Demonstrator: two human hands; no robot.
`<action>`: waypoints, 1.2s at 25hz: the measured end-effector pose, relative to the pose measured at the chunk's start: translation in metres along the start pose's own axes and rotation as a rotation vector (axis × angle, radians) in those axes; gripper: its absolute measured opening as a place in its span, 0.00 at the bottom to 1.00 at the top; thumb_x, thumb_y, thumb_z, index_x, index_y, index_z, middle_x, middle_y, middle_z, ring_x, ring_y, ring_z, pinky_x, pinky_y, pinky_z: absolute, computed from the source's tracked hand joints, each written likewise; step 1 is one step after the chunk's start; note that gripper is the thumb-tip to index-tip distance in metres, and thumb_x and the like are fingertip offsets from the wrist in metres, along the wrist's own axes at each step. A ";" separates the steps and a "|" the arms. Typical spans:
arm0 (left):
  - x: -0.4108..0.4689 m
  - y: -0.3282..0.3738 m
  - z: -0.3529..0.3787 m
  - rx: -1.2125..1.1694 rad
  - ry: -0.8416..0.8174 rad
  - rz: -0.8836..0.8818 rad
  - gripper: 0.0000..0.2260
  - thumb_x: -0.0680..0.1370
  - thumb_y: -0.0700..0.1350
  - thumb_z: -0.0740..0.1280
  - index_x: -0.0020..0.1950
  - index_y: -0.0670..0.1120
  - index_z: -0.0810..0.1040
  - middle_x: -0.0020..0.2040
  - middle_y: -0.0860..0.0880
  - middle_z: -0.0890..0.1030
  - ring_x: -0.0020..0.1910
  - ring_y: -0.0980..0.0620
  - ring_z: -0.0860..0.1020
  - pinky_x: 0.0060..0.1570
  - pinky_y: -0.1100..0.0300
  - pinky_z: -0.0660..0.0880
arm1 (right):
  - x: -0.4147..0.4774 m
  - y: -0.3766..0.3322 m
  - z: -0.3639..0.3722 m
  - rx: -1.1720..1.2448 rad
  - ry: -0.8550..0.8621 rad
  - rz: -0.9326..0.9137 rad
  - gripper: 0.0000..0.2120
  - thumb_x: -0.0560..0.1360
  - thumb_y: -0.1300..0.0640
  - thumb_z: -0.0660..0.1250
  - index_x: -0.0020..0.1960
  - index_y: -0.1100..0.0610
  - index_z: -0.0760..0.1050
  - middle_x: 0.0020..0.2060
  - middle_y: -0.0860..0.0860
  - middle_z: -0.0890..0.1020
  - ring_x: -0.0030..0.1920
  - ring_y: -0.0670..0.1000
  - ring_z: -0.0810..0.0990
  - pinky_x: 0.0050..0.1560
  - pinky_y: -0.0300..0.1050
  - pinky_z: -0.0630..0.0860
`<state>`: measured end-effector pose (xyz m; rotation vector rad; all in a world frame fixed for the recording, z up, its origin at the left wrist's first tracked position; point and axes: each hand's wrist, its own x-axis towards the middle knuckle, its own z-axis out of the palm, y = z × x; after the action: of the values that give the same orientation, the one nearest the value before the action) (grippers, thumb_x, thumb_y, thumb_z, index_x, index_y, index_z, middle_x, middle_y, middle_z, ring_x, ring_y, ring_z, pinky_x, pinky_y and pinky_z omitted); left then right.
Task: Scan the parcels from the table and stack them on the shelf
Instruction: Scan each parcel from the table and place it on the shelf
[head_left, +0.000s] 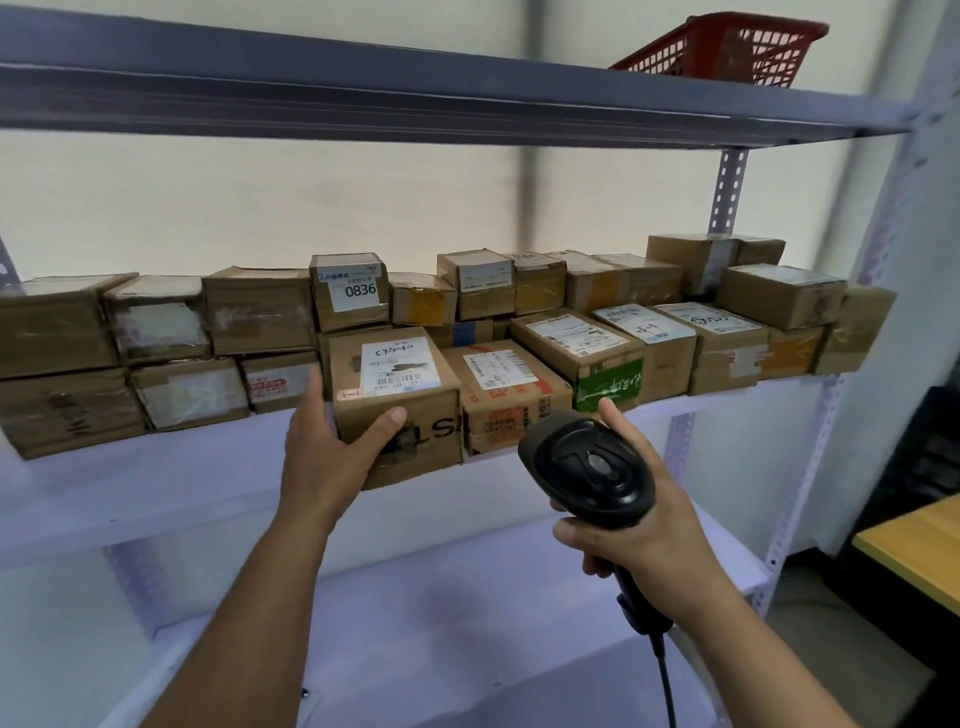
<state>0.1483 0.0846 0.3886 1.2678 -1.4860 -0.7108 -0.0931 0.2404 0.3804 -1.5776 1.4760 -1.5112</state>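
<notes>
A brown cardboard parcel with a white handwritten label is gripped at its lower left corner by the left hand, with the thumb curled across its front face. It is held at the front edge of the white metal shelf, just beside the stacked cardboard boxes. A black corded handheld scanner is clasped by the right hand, low and to the right of the parcel. A red plastic basket is seen on the level above.

Grips a cardboard parcel by its near left corner with the left hand, thumb on the front face. Holds a black scanner in the right hand, fingers curled round the handle. Faces a white shelf packed with stacked parcels. Shows a red basket on the board above and a yellow tabletop at far right.
</notes>
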 end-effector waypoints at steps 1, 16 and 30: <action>-0.005 0.003 0.002 0.059 0.078 0.044 0.47 0.68 0.64 0.72 0.79 0.56 0.50 0.78 0.49 0.58 0.76 0.47 0.57 0.70 0.42 0.63 | -0.001 0.001 -0.005 0.002 -0.002 -0.001 0.49 0.65 0.69 0.78 0.68 0.29 0.59 0.58 0.55 0.80 0.32 0.52 0.83 0.31 0.42 0.78; -0.158 0.074 0.178 0.205 0.071 0.469 0.29 0.71 0.57 0.67 0.68 0.45 0.71 0.62 0.46 0.75 0.58 0.46 0.73 0.55 0.48 0.74 | -0.080 0.030 -0.164 0.064 0.087 0.025 0.49 0.64 0.68 0.79 0.66 0.26 0.62 0.58 0.48 0.81 0.45 0.54 0.85 0.34 0.50 0.82; -0.342 0.174 0.420 0.086 -0.398 0.552 0.37 0.67 0.66 0.61 0.69 0.46 0.70 0.65 0.46 0.74 0.64 0.44 0.71 0.62 0.50 0.67 | -0.247 0.072 -0.392 -0.047 0.407 0.129 0.51 0.62 0.65 0.82 0.71 0.31 0.60 0.59 0.42 0.80 0.43 0.41 0.82 0.34 0.37 0.78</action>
<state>-0.3277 0.3852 0.3059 0.7343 -2.0954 -0.5457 -0.4262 0.5659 0.3259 -1.2161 1.8035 -1.8051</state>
